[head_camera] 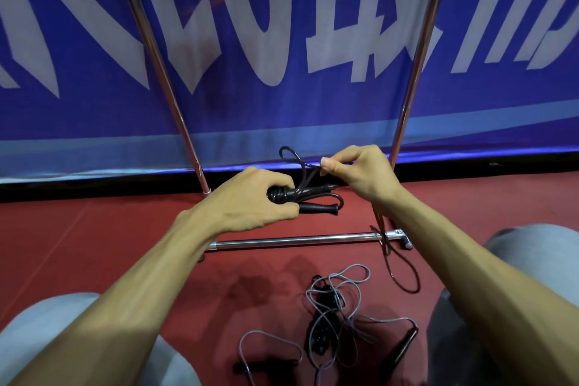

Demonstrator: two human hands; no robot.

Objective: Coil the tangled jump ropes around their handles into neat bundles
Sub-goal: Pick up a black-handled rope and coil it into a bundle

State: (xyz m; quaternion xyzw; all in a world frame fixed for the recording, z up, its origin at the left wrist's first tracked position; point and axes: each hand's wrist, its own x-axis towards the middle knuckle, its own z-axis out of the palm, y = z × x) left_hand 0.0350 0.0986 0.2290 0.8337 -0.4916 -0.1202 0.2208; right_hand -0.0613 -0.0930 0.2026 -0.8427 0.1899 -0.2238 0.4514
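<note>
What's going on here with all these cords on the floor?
A person is bundling a black jump rope. The left hand grips its handles, which have some rope wound round them, while the right hand pinches a loop of the same rope. The loose end trails down to the red floor. A grey jump rope lies tangled nearer the person, not yet coiled.

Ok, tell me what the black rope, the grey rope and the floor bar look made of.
The black rope looks glossy plastic or rubber: bright highlights on its coils. The grey rope seems matte, perhaps coated cord: no shine. The floor bar is polished metal, with mirror streaks.
</note>
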